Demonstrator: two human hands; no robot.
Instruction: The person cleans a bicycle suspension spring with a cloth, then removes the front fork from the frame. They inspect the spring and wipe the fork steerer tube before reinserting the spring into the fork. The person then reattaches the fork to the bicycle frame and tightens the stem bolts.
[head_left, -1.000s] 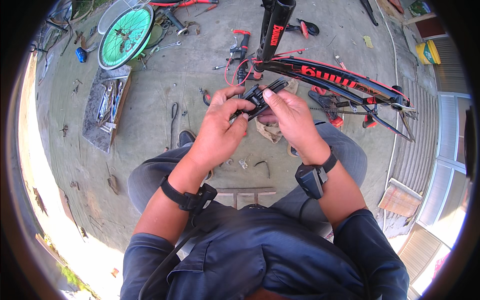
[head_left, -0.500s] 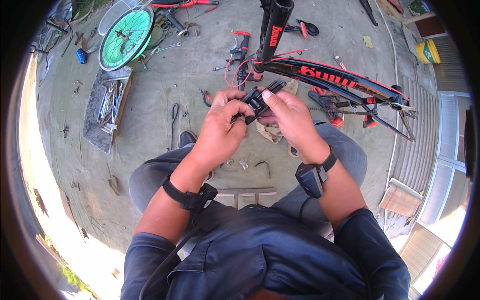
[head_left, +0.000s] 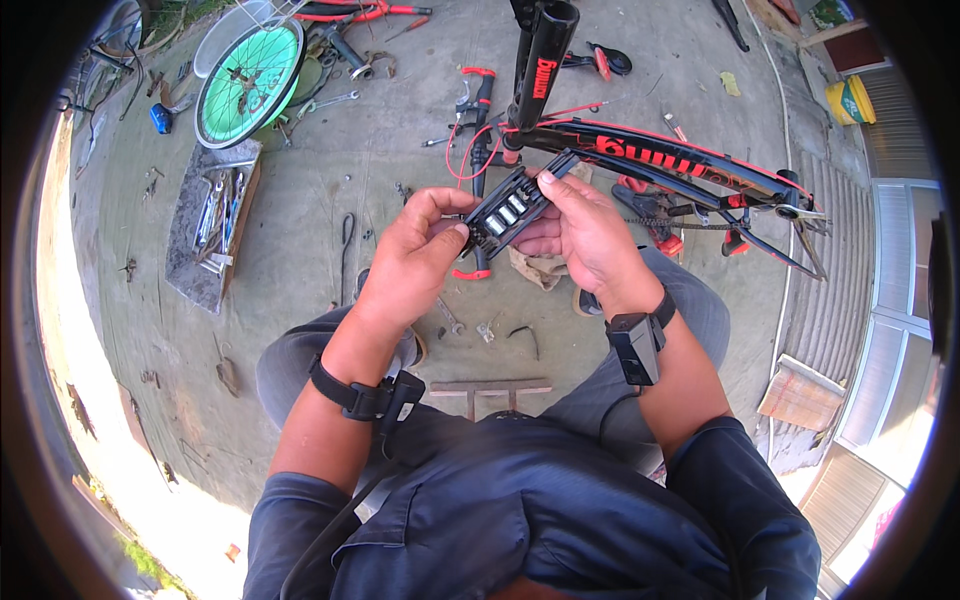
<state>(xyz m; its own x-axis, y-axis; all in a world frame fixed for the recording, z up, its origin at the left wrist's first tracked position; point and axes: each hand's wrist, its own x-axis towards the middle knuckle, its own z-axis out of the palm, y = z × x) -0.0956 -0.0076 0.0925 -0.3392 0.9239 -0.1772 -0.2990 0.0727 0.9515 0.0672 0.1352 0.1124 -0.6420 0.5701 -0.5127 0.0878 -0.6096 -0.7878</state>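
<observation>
Black plastic bicycle pedal with reflector strips [head_left: 505,212]: held at chest height above concrete floor [head_left: 300,230], left hand [head_left: 415,255] fingers pinching its near end, right hand [head_left: 580,225] fingers clamped along its far side. Pedal unmounted; black-and-red bicycle frame [head_left: 650,160] lies beyond.

Pedal [head_left: 507,212]: between left hand [head_left: 415,255] and right hand [head_left: 585,230].
Bicycle frame [head_left: 660,165]: beyond hands.
Wheel [head_left: 248,72]: far left.
</observation>
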